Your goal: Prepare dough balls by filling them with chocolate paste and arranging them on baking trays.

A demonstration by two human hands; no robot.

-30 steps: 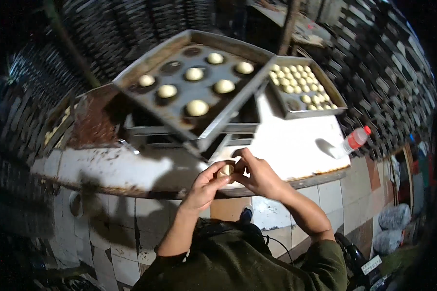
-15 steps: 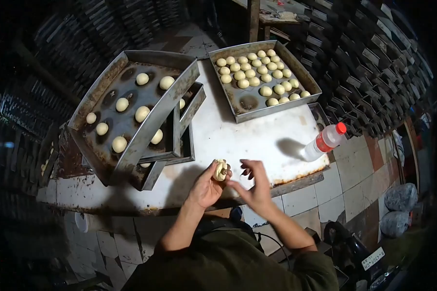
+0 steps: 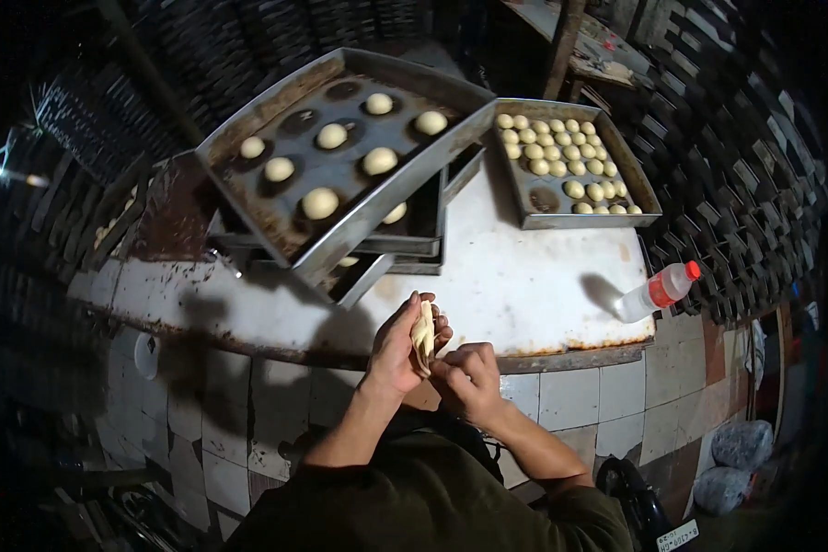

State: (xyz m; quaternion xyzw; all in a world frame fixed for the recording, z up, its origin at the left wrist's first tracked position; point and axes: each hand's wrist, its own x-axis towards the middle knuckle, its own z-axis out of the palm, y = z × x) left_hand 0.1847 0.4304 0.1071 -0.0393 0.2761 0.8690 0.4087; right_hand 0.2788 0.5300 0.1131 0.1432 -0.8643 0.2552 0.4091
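The left hand cups the dough piece, apparently to steady it for the right hand, curled beside its lower end, whose grip cannot be determined.

The left hand cups a piece of pale dough, with the right hand at its lower end. Beyond are a large tray, a smaller tray (more crowded with balls), and a bottle on the table.
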